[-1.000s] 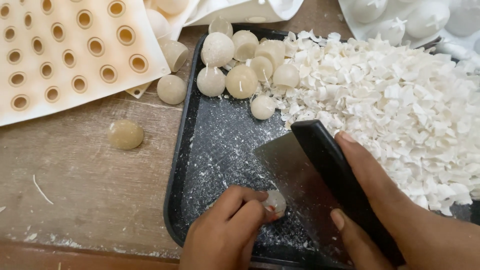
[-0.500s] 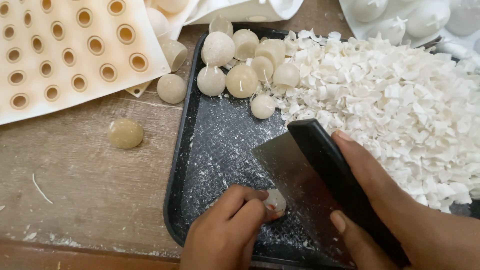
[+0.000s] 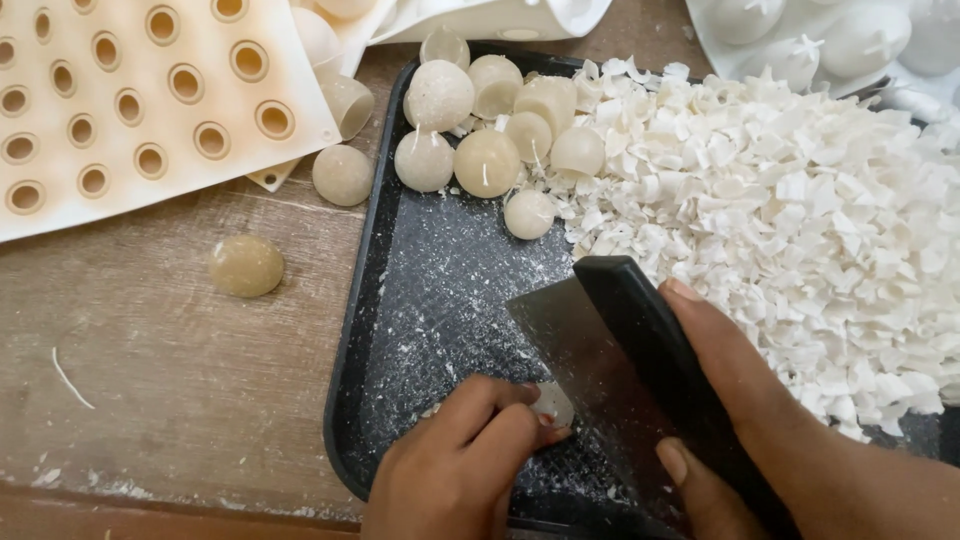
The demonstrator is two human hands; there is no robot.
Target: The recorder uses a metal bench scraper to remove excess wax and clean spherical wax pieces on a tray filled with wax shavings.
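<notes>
Now, going L to R: our left hand (image 3: 455,465) pinches a small pale wax ball (image 3: 553,404) against the black metal tray (image 3: 350,330), w/ fingertips (image 3: 540,420) just beside the blade. Our right hand (image 3: 740,400) is clenched round the black-handled flat steel scraper (image 3: 590,350). Risk as we judge it: the ball is round and may roll, so the edge could skid into those fingers.

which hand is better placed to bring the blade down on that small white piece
Right. The right hand grips the scraper, whose blade sits beside the small white piece. The left hand is pinning that piece on the black tray.
</notes>
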